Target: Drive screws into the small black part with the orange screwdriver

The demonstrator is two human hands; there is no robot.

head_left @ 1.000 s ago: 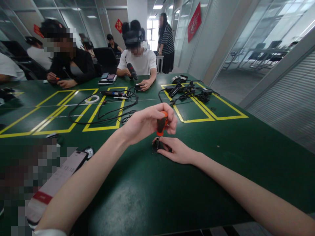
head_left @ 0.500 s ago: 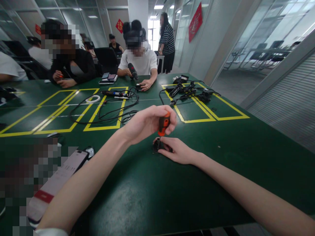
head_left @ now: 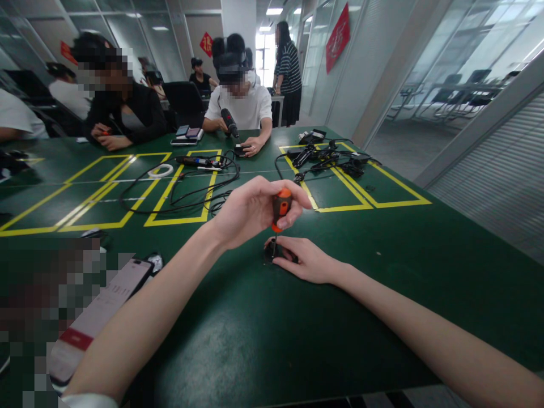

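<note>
A: The left hand (head_left: 250,211) is wrapped round a small screwdriver with an orange-and-black plastic handle (head_left: 280,209), upright, its thin metal shaft pointing down into a small black part (head_left: 272,251).

B: And the right hand (head_left: 306,259)?

A: It lies flat on the dark green matte counter (head_left: 263,334), fingers pinning that black part in place, well in from the near edge. It looks like a screw being driven; the next turn needs the tip kept seated and the part held steady.

B: Farther out?

A: Black coiled cables (head_left: 187,192) lie inside yellow tape rectangles (head_left: 178,187) toward the far edge, where other people sit.
</note>
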